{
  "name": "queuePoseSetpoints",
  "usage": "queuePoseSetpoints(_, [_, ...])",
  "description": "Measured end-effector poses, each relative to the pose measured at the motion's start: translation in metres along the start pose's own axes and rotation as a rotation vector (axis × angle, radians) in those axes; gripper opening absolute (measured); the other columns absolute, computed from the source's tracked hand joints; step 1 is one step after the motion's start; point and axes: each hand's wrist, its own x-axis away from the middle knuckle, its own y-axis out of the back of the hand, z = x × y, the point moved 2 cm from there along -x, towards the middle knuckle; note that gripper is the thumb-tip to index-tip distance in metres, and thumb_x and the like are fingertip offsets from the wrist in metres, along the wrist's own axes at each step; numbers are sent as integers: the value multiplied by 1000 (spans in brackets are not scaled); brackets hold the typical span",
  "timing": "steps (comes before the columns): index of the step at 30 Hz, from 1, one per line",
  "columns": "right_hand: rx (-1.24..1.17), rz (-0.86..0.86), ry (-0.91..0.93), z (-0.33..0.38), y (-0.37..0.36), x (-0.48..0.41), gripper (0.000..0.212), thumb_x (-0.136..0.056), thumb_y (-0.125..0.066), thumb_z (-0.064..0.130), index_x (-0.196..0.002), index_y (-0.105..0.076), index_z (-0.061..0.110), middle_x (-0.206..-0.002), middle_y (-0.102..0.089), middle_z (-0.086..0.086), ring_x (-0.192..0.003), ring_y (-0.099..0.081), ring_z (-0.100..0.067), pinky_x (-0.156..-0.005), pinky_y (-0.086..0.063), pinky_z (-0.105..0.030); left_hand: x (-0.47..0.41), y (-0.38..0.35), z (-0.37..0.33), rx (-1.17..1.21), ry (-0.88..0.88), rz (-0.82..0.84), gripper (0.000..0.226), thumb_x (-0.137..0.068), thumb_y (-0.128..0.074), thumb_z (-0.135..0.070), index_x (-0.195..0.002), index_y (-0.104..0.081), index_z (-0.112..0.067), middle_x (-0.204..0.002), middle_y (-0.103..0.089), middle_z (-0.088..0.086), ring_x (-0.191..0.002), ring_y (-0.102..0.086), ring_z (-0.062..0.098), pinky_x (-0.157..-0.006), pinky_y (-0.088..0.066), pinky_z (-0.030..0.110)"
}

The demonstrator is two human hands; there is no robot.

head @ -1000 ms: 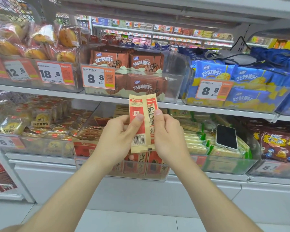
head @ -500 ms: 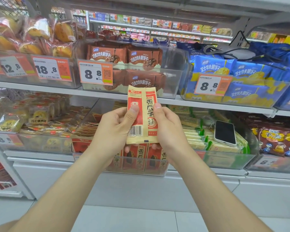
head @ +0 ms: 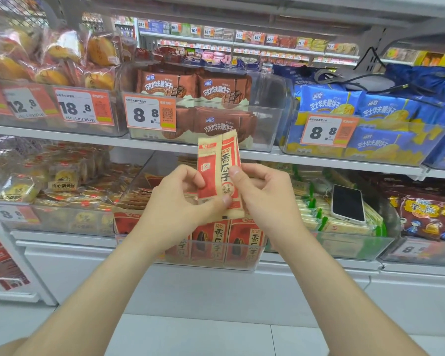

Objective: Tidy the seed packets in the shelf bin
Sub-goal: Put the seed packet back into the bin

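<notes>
A red-and-cream seed packet (head: 217,173) is pinched upright by the left hand (head: 175,201) and right hand (head: 263,194) above the clear shelf bin (head: 242,263).

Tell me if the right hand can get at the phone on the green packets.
Probably yes: the white-cased phone lies uncovered on top, right of the right hand, though its fingers pinch the red-and-cream seed packets.

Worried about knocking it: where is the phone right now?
In the head view, the phone lies on the green-edged packets in the clear bin right of the seed packet bin, lower shelf.
</notes>
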Motion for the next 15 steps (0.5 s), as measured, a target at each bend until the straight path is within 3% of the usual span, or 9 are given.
queuePoseSetpoints(3, [88, -61, 47, -1, -1, 2, 28, -99, -74, 43, -114, -80, 20, -82, -82, 8, -81, -80, -7, -81, -66, -44, 1, -2, -1, -35, 35, 60, 54, -78, -95, -37, -107, -55, -14, -98, -81, -18, -82, -81, 12, -80, -68, 44])
queuePoseSetpoints(8, [152, -3, 37, 2, -1, 4, 22, -93, -81, 44, -99, -82, 22, -75, -81, 6, -74, -79, -7, -72, -67, -37, -1, 0, 0, -12, 78, 65, 58, -75, -95, -45, -106, -57, -15, -101, -82, -10, -84, -82, 15, -73, -68, 40])
queuePoseSetpoints(11, [150, 1, 22, 1, 1, 3, 23, -91, -83, 44, -94, -82, 21, -74, -80, 3, -71, -79, -14, -71, -67, -43, -3, 3, 2, -4, 87, 90, 51, -79, -94, -37, -106, -57, -14, -101, -83, -8, -87, -82, 22, -77, -68, 51])
queuePoseSetpoints(15, [165, -4, 19, -1, -1, 3, 26, -90, -83, 45, -89, -80, 20, -74, -80, 0, -70, -79, -20, -72, -67, -49, -4, 3, 1, -18, 108, 90, 36, -86, -88, -19, -103, -58, -12, -96, -83, -9, -89, -82, 20, -76, -69, 49])
